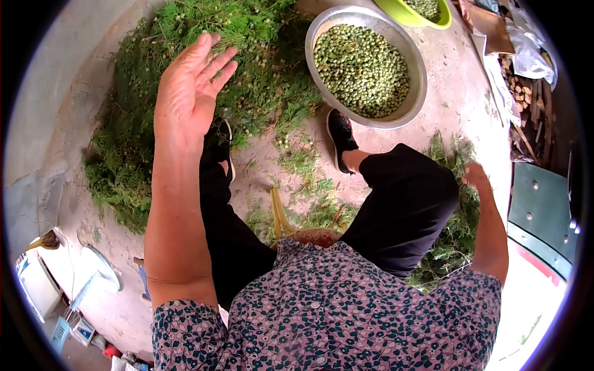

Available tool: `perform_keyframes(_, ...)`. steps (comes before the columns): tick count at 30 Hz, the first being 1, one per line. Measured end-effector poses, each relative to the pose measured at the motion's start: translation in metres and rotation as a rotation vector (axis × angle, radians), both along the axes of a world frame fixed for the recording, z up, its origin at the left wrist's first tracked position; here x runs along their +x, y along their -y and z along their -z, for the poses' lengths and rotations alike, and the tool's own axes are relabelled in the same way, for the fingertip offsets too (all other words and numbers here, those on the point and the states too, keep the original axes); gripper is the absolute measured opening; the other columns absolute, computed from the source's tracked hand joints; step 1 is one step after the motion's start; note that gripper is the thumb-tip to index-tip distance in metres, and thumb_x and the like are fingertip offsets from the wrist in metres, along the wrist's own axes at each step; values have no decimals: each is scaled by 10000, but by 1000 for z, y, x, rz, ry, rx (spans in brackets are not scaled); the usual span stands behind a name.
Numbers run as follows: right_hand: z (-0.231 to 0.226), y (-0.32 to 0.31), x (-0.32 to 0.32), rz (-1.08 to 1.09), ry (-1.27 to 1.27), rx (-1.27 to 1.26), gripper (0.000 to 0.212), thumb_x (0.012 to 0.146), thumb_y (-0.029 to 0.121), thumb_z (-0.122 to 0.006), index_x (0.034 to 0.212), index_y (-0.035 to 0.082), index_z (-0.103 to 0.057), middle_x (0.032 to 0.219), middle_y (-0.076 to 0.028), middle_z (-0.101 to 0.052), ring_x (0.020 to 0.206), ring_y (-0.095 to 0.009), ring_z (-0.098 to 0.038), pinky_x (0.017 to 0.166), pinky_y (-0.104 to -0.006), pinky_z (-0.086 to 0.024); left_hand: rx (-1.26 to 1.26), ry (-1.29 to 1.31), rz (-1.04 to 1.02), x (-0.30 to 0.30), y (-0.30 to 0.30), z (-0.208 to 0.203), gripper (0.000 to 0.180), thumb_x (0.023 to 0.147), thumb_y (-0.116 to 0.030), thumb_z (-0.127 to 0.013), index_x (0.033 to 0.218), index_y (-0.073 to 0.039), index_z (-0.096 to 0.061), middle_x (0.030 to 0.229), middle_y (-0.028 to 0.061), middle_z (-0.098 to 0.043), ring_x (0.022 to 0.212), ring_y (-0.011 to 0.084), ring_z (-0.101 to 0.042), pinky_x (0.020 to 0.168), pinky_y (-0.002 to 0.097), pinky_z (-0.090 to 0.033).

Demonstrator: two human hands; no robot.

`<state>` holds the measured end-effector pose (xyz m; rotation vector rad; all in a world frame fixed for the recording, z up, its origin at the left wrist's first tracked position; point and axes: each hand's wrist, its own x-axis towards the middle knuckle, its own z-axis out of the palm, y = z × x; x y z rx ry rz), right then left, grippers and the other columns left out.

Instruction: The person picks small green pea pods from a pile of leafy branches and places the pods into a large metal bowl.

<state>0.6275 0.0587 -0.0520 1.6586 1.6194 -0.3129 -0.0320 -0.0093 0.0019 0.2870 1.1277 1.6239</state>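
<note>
Fingers spread apart, left hand hovers above green sprigs heaped on the floor; right hand touches greenery beside a knee, its fingers hidden.

Feathery green sprigs, heaped on ground

The right hand seems half buried in green sprigs.

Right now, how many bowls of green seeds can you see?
2: a large metal bowl on the ground ahead of the right shoe, and a lime-green bowl behind it, cut off by the picture's top edge.
</note>
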Motion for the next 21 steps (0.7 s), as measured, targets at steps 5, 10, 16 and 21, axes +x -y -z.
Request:
perform_keyframes(5,30,-69,-192,-444,-556,206,195,802,193,-534,790,3,-570,753,-191,-569,755,-354,-545,684,-441,-418,35,22,41,-7,1,2,388,839,-134,-587,1121,87,-437,1173,168,-466,1022,345,-525,913,440,-454)
perform_keyframes(10,106,-40,-354,-445,-1073,-33,194,736,184,-580,850,27,-599,783,-171,-585,753,-324,-569,681,-388,-445,-79,-130,35,-8,11,1,349,851,-125,-571,1094,101,-463,1092,176,-528,967,299,-565,879,371,-465)
perform_keyframes(16,239,24,-360,-287,-980,-62,163,774,146,-544,870,66,-649,789,-138,-628,751,-310,-604,694,-366,-482,-125,-658,786,-1,30,-20,190,823,-125,-594,946,17,-621,922,120,-628,804,206,-617,698,310,-490)
perform_keyframes(21,323,95,-336,-94,-1047,85,255,738,71,-535,961,131,-645,957,-160,-604,901,-336,-566,799,-402,-456,361,-1041,1138,14,37,-2,256,771,-152,-645,999,-37,-625,1077,152,-593,840,204,-615,683,271,-483)
